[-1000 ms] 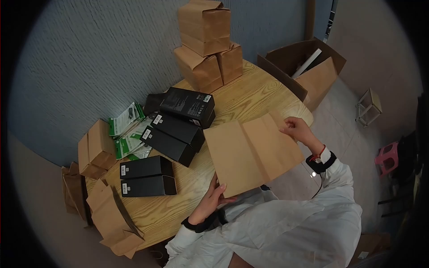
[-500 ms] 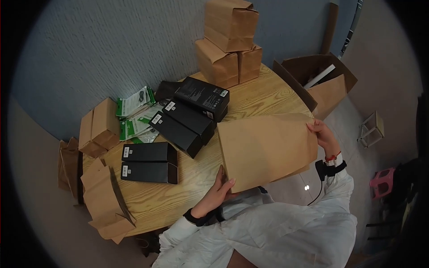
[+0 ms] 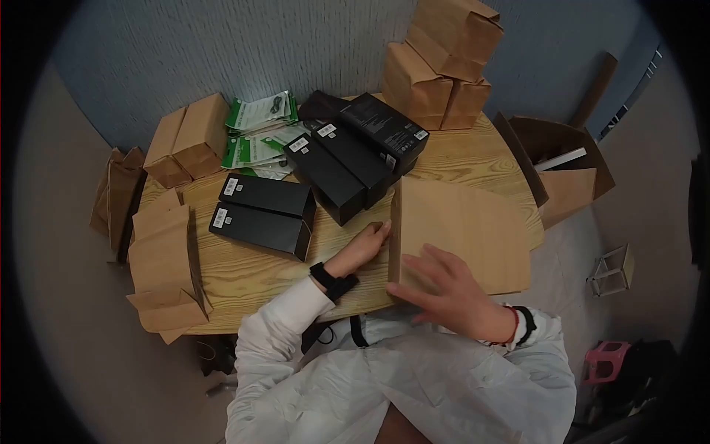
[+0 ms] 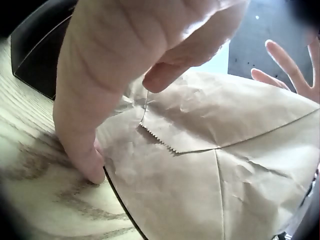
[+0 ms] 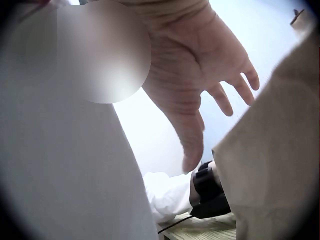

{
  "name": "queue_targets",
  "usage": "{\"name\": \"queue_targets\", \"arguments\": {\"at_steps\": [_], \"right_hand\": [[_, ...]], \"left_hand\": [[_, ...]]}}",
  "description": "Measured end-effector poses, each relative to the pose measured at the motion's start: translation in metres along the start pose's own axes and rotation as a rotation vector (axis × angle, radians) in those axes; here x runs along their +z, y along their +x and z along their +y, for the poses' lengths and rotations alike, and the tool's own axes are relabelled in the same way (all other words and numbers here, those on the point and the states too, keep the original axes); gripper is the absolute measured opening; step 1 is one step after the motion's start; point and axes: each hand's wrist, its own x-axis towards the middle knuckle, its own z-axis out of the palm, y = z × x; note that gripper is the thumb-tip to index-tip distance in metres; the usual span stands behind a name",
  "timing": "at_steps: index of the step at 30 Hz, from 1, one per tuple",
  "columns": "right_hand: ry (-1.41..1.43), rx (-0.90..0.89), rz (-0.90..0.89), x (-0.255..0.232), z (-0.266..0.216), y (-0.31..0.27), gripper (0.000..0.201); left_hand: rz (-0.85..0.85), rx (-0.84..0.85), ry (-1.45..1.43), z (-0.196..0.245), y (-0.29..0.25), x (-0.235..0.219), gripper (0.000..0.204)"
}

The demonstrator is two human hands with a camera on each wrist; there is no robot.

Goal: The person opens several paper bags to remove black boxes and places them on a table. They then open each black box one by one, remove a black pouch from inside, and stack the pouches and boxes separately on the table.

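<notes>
A brown paper bag lies at the table's front right, its folded bottom end facing left. My left hand grips that end at its edge; in the left wrist view the fingers of my left hand lie around the creased paper, with a zigzag-cut edge between the folds. Over the bag's near left part, my right hand has its fingers spread and holds nothing. The right wrist view shows my right hand with fingers extended, beside the brown paper.
Black boxes stand left of the bag, with more black boxes behind. Green-and-white packets, filled brown bags and stacked bags line the back. A flat brown bag is at left, a carton beyond the right edge.
The bag has gone from being held up in both hands to lying on the table, its bottom end turned left. My right hand has let go and moved left over it.
</notes>
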Motion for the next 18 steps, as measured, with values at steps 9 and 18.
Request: {"name": "queue_targets", "arguments": {"at_steps": [9,18], "right_hand": [[-0.070,-0.053,0.079,0.037,0.039,-0.017,0.027],[0.103,0.396,0.106,0.005,0.052,-0.032,0.034]], "left_hand": [[-0.108,-0.153,-0.063,0.018,-0.004,0.004,0.044],[-0.220,-0.229,-0.277,-0.004,0.029,0.043,0.036]]}}
